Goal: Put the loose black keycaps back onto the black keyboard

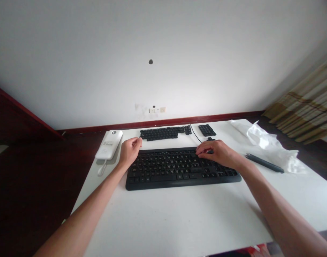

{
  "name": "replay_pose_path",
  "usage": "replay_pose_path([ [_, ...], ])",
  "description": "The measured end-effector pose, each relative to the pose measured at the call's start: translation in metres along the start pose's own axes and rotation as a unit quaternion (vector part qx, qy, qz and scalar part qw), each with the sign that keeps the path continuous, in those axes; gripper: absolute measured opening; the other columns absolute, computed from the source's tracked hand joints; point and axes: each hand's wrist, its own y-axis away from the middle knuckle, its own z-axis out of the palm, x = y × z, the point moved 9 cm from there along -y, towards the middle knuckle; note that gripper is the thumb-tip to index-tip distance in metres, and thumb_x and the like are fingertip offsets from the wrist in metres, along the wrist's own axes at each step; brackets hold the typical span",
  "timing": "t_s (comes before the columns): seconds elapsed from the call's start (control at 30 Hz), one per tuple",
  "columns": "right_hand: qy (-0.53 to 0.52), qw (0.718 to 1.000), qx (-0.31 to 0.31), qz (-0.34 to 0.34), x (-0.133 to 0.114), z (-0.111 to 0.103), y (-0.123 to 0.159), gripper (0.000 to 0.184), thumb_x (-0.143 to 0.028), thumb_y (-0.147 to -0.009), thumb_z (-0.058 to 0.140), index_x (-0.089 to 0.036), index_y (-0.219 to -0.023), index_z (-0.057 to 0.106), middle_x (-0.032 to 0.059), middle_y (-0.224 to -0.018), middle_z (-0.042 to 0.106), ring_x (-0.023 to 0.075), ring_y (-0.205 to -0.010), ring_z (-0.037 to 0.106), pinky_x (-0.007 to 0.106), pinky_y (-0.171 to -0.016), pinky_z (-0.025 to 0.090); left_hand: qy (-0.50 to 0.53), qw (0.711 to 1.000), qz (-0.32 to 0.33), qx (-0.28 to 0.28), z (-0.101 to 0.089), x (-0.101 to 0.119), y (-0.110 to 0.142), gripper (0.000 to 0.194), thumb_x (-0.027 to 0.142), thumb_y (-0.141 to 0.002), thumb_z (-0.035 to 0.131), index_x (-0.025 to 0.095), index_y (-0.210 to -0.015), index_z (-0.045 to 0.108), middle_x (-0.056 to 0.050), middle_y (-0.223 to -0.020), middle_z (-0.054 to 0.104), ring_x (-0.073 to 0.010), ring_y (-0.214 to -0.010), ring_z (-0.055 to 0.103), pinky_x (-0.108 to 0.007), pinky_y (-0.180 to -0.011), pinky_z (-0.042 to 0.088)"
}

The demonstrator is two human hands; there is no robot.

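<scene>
A black keyboard [155, 185] lies on the white table in front of me. Much of it shows bare key sockets, while the bottom row and several larger keys have their caps on. My left hand [130, 150] is closed in a loose fist at the keyboard's far left corner; whatever its fingers hold is hidden. Over the keyboard's upper right part, my right hand [218, 151] has thumb and fingertips drawn together, low against the keys; what is between them cannot be made out. Behind the keyboard lie loose black keycaps [162, 133] in rows, and a separate block of number-pad keycaps [207, 130].
A white power bank [109, 145] with a short cable lies on the table's left side. To the right are a dark slim tool [265, 163] and crumpled white plastic wrap [272, 142]. A black cable [195, 135] runs behind the keyboard. Wall sockets [157, 110] are beyond the table.
</scene>
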Motion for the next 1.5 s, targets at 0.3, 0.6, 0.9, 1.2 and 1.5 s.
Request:
replay_pose_path([
  [0.3,0.028,1.000,-0.010,0.008,-0.002,-0.006,0.007,0.031,-0.039,-0.091,0.067,-0.027,-0.116,0.079,0.0038,-0.106,0.078,0.0209,-0.089,0.073,0.036,-0.081,0.061,0.003,1.000,0.006,-0.002,0.002,-0.001,0.000,0.044,0.045,-0.097,0.053,0.019,-0.062,0.056,0.002,-0.055,0.053,-0.0141,-0.054,0.048,-0.027,-0.058,0.032],
  [0.6,-0.009,0.995,-0.094,0.042,-0.009,0.014,0.013,0.024,-0.030,-0.087,0.066,-0.026,-0.107,0.079,0.0024,-0.104,0.078,0.0194,-0.090,0.073,0.031,-0.081,0.062,0.012,1.000,0.002,-0.001,0.002,-0.004,-0.001,0.045,0.045,-0.098,0.053,0.019,-0.061,0.055,0.002,-0.055,0.052,-0.0134,-0.053,0.046,-0.028,-0.057,0.031],
  [0.9,-0.017,0.994,-0.098,0.046,-0.008,0.016,0.012,0.020,-0.038,-0.089,0.069,-0.026,-0.102,0.079,0.0018,-0.097,0.079,0.0191,-0.085,0.074,0.031,-0.077,0.062,0.011,1.000,0.004,-0.002,0.002,-0.001,-0.001,0.044,0.044,-0.097,0.053,0.019,-0.061,0.057,0.001,-0.056,0.055,-0.0136,-0.053,0.047,-0.028,-0.058,0.032],
  [1.2,-0.006,0.993,-0.116,0.036,-0.015,0.018,0.012,0.022,-0.037,-0.088,0.068,-0.024,-0.102,0.080,0.0047,-0.100,0.078,0.0203,-0.088,0.073,0.031,-0.078,0.060,0.009,1.000,0.006,-0.002,0.002,-0.002,-0.001,0.044,0.044,-0.098,0.054,0.018,-0.062,0.058,0.002,-0.055,0.054,-0.0131,-0.053,0.046,-0.028,-0.056,0.030],
  [1.5,-0.005,0.991,-0.122,0.048,-0.015,0.021,0.012,0.023,-0.041,-0.089,0.071,-0.023,-0.102,0.078,0.0047,-0.100,0.078,0.0205,-0.089,0.072,0.032,-0.080,0.059,0.008,1.000,0.005,-0.002,0.003,-0.003,-0.002,0.044,0.044,-0.097,0.054,0.019,-0.061,0.058,0.002,-0.055,0.055,-0.0134,-0.052,0.046,-0.028,-0.056,0.030],
])
